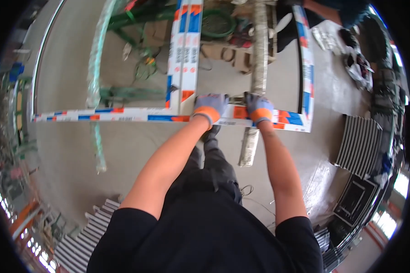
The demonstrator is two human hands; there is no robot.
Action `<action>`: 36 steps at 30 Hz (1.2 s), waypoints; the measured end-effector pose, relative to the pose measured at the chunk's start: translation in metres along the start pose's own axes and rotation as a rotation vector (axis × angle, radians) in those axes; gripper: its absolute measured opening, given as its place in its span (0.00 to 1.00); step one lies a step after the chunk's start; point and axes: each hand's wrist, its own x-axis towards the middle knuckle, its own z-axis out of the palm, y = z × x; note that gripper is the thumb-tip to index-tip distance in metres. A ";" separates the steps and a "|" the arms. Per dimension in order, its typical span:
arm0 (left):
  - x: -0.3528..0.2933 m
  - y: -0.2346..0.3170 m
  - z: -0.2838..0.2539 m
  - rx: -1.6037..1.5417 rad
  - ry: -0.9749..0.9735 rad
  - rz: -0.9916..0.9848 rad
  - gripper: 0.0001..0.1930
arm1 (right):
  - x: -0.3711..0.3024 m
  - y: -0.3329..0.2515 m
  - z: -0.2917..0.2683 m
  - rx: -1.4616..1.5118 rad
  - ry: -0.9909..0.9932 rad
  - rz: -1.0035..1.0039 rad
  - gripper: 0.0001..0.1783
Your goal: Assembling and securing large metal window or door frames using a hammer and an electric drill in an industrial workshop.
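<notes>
A large rectangular metal frame [136, 113], like a window or door frame, lies in front of me. White, blue and orange printed protective film covers much of it. My left hand [211, 108], in a grey glove with an orange cuff, grips its near rail beside the upright bar [185, 54] that divides the frame. Farther right, my gloved right hand [260, 109] is closed over the same rail, where a plastic-wrapped support beam [258, 50] crosses under it. The fingertips of both hands are partly hidden.
Another wrapped beam [96, 59] passes under the frame's left part. Beyond stand a green metal stand [123, 20] and cardboard [214, 51]. A person's arm [323, 11] shows at the far right. Stacked metal profiles [360, 143] lie at right, more slats [84, 236] at lower left.
</notes>
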 end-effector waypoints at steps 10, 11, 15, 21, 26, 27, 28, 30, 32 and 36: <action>0.002 0.003 0.011 0.072 -0.007 -0.112 0.20 | 0.048 0.048 0.021 0.429 -0.053 0.154 0.24; 0.002 0.006 0.005 0.031 -0.033 -0.109 0.19 | 0.074 0.070 0.039 0.586 -0.087 0.282 0.24; 0.002 0.015 -0.001 0.049 -0.138 -0.137 0.19 | 0.205 0.158 0.051 0.582 0.305 0.396 0.17; 0.001 0.006 -0.022 0.052 -0.176 -0.074 0.16 | 0.369 0.177 0.089 0.162 0.075 0.342 0.21; 0.010 0.009 -0.025 0.034 -0.303 -0.049 0.14 | 0.431 0.187 0.103 0.027 0.182 0.335 0.19; 0.008 0.005 -0.023 0.031 -0.287 -0.048 0.14 | 0.440 0.173 0.104 -0.022 0.175 0.332 0.17; 0.010 0.004 -0.022 0.019 -0.275 -0.021 0.13 | 0.445 0.181 0.103 -0.101 0.153 0.234 0.15; 0.018 0.011 -0.030 0.014 -0.284 -0.046 0.14 | 0.456 0.192 0.110 -0.150 0.083 0.183 0.15; 0.016 0.009 -0.030 0.021 -0.316 -0.065 0.14 | 0.458 0.178 0.090 0.020 0.126 0.281 0.14; 0.010 0.007 -0.025 0.023 -0.239 -0.043 0.13 | 0.446 0.169 0.052 0.354 0.113 0.495 0.15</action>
